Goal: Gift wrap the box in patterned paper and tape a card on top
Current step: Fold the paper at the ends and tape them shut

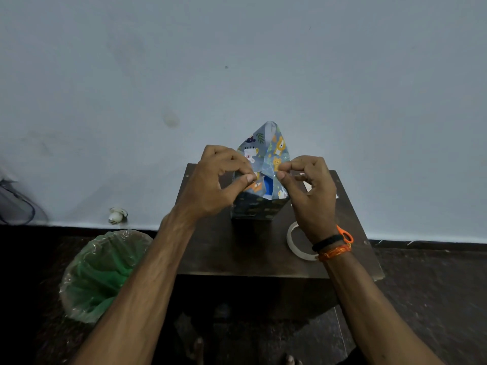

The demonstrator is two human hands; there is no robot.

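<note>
A box stands upright on a small dark table, wrapped in blue patterned paper with cartoon animals. The paper's open top end rises in a loose peak above the box, and a bright blue patch shows in the gap. My left hand pinches the left flap of the paper between thumb and fingers. My right hand pinches the right flap. A roll of clear tape lies on the table under my right wrist. A white piece, perhaps the card, shows partly behind my right hand.
A bin lined with a green bag stands on the floor left of the table. A pale wall rises right behind the table. A small white object lies at the wall's foot. My feet show at the bottom edge.
</note>
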